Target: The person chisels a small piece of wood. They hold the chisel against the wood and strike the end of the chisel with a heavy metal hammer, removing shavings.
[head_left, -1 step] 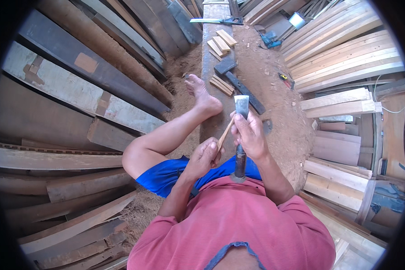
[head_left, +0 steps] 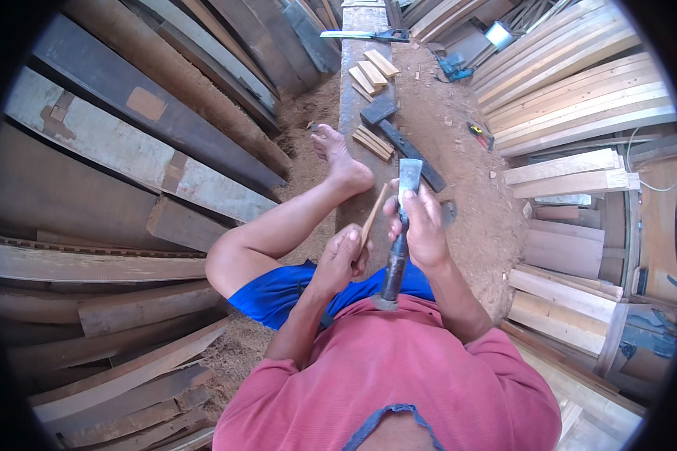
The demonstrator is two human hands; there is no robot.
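Note:
My left hand is closed around the lower end of a thin, tapering wooden stick, whose upper end points up and away. My right hand grips a wide-bladed chisel near the blade, thumb lying along the metal. Its flat edge points away from me, and the dark handle slants down toward my shirt. A small gap separates the stick's tip from the chisel and the right fingers. Just beyond the hands, a dark wooden mallet lies on the bench beside several narrow wood strips.
Short pale wood pieces and a handsaw lie farther up the narrow bench. Right of it sit a blue power tool and a red-and-yellow tool on sawdust-strewn ground. Stacked boards line both sides.
The chisel has tilted, its handle end swinging left. The stick's tip has come slightly away from the right hand's fingers, and the left hand has hardly moved.

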